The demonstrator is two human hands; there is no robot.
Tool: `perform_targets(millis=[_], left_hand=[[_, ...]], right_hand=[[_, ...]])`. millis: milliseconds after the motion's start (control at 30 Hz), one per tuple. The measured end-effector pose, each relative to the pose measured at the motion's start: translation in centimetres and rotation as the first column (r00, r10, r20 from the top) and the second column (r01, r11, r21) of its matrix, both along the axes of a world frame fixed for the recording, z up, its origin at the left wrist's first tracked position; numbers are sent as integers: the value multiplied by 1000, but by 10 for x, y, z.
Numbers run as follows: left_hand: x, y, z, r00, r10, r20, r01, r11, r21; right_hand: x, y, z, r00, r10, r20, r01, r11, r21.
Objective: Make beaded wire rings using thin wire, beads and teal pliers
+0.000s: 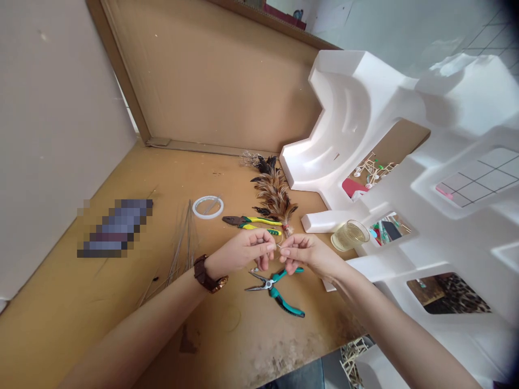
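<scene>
Thin wire (278, 247) held over desk (170, 173) near teal-handled pliers (276, 292); left hand (252, 249) and right hand (307, 253) fingers pinched narrow on it, grips best kept close to limit kinking

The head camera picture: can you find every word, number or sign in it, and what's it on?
No words, numbers or signs can be read.
Metal pliers with yellow-and-green handles: any marks are too small.
Metal long-nose pliers with teal handles: too small too.
Dark brown wristwatch: its dial can't be read.
Blue-grey blocky patch: blurred out.
</scene>
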State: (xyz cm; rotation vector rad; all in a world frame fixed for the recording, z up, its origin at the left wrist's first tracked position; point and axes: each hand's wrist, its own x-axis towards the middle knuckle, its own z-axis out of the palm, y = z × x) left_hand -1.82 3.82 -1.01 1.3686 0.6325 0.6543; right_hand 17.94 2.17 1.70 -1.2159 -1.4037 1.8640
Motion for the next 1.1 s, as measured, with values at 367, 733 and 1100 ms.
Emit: perform_targets(millis=[367, 733, 1100], left_hand=[[-1, -5, 7, 999, 45, -16, -44, 998, 38], [2, -4, 4, 997, 43, -61, -41, 999, 34], [13, -11, -6, 963, 186, -197, -153, 973, 173]], right_hand=[[-1, -4, 8, 982, -62, 178, 30, 984, 178], [-10, -13, -1, 931, -194, 309, 68, 924, 377], [-9, -17, -19, 975, -180, 130, 143, 957, 251]])
